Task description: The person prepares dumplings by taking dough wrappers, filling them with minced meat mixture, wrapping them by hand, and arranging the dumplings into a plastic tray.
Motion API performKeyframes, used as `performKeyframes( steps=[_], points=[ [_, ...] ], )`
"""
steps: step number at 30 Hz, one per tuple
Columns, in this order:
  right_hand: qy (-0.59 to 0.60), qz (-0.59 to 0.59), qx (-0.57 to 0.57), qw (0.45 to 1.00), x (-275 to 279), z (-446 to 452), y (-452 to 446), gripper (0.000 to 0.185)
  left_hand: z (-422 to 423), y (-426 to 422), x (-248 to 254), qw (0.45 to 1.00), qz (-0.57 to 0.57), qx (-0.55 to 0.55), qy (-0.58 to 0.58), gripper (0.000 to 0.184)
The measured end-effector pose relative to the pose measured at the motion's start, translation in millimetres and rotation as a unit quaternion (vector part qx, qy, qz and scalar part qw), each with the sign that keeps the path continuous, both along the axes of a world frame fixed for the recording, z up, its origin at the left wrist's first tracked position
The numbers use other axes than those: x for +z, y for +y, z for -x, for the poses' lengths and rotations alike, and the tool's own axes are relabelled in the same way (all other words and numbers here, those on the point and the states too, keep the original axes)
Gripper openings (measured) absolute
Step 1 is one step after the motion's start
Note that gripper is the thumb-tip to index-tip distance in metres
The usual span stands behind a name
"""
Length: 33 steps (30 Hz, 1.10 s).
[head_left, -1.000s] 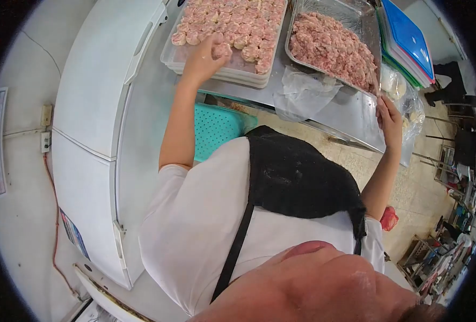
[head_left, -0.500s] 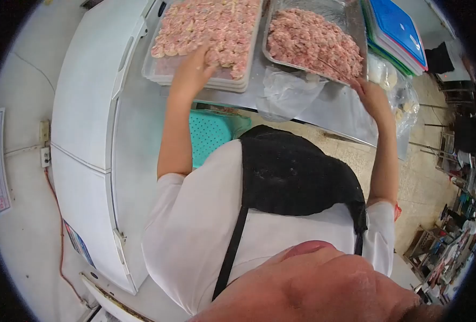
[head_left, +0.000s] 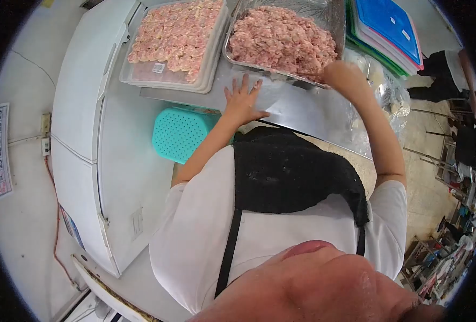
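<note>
My left hand is spread open with its palm down at the front of the metal table, touching a crumpled clear plastic bag. A bit of pale residue sticks to one fingertip. At the front right corner of a metal tray, my right hand is closed around a thin stick-like tool, mostly hidden by the fist. Pink minced meat is heaped in that tray. Left of it, rows of meat-filled dumplings cover most of a white plastic tray, stacked on others.
Coloured plastic lids are stacked at the right, beside clear bags with pale contents. A turquoise perforated basket is below the table's left end. A white refrigerator stands left. Another person's dark-clothed legs show at far right.
My left hand has left the dumpling tray and moved right onto the plastic bag, fingers spreading. My right fist has turned at the meat tray's corner. The view has shifted slightly.
</note>
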State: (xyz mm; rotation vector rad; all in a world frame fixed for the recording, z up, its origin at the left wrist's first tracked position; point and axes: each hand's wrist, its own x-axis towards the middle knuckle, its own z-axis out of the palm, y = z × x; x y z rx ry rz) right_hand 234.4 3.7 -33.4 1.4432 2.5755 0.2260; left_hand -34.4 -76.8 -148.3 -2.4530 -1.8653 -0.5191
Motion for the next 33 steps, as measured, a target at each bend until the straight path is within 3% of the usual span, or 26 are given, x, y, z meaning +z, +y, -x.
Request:
performKeyframes(
  steps=[2,3,5,7,9,10,12,16,17,18,20,23,24,25,28,31,33],
  points=[
    [0.003,0.047,-0.009,0.999,3.3,-18.9,19.1,0.016,-7.8,8.2,-16.8,0.999,0.001,-0.023,-0.034,0.036],
    [0.061,-0.044,0.088,0.993,-16.7,-32.5,27.2,0.018,-6.2,19.9,-21.9,0.994,0.033,-0.048,-0.088,0.034],
    [0.163,-0.006,0.11,0.981,-4.5,-19.4,18.5,0.028,-11.7,36.5,-34.2,0.973,0.098,-0.093,-0.187,0.026],
    [0.34,0.021,0.126,0.932,-9.0,-11.1,-2.7,0.034,-42.7,35.4,7.8,0.947,0.083,-0.147,-0.274,0.022],
    [0.469,0.151,0.08,0.866,-32.8,-14.7,-14.7,0.043,-75.3,31.6,45.7,0.93,0.02,-0.196,-0.311,0.02],
    [0.569,0.267,-0.034,0.777,-33.6,-17.2,-26.6,0.044,-91.8,31.0,59.5,0.925,-0.018,-0.221,-0.309,0.021],
    [0.701,0.454,-0.239,0.495,-31.4,-21.6,-48.7,0.047,-122.2,33.5,78.8,0.91,-0.096,-0.267,-0.304,0.021],
    [0.736,0.228,-0.241,0.59,-35.2,-78.9,-49.3,0.048,-179.4,45.3,71.9,0.881,-0.095,-0.375,-0.271,0.035],
    [0.712,0.121,-0.276,0.634,-31.4,-99.9,-48.2,0.048,-189.8,45.3,73.6,0.896,-0.08,-0.389,-0.201,0.048],
    [0.677,0.015,-0.308,0.668,-27.6,-124.4,-46.2,0.048,-199.5,45.4,71.8,0.882,-0.045,-0.423,-0.203,0.051],
    [0.63,-0.155,-0.262,0.714,-37.1,-175.1,-41.4,0.049,-216.8,43.3,62.5,0.848,0.026,-0.487,-0.208,0.057],
    [0.42,-0.226,-0.242,0.845,-79.1,-219.7,-59.5,0.047,-234.0,39.2,31.6,0.843,0.042,-0.529,-0.092,0.06],
    [0.451,-0.106,-0.245,0.852,-78.9,-214.1,-74.2,0.044,-236.6,40.3,20.5,0.843,0.044,-0.534,-0.057,0.059],
    [0.475,0.017,-0.244,0.845,-77.6,-207.3,-88.3,0.041,-239.7,44.8,17.2,0.848,0.023,-0.526,-0.061,0.038],
    [0.337,0.271,-0.247,0.867,-95.5,-216.0,-83.8,0.03,-238.9,56.9,17.7,0.859,0.065,-0.503,-0.072,0.014],
    [0.142,0.114,-0.237,0.954,-108.2,-235.0,-56.2,0.023,-244.7,60.0,32.7,0.838,0.017,-0.518,-0.169,0.017],
    [0.152,-0.001,-0.255,0.955,-120.8,-238.8,-23.0,0.02,-245.7,62.6,40.3,0.822,0.054,-0.539,-0.176,0.023]
  ],
)
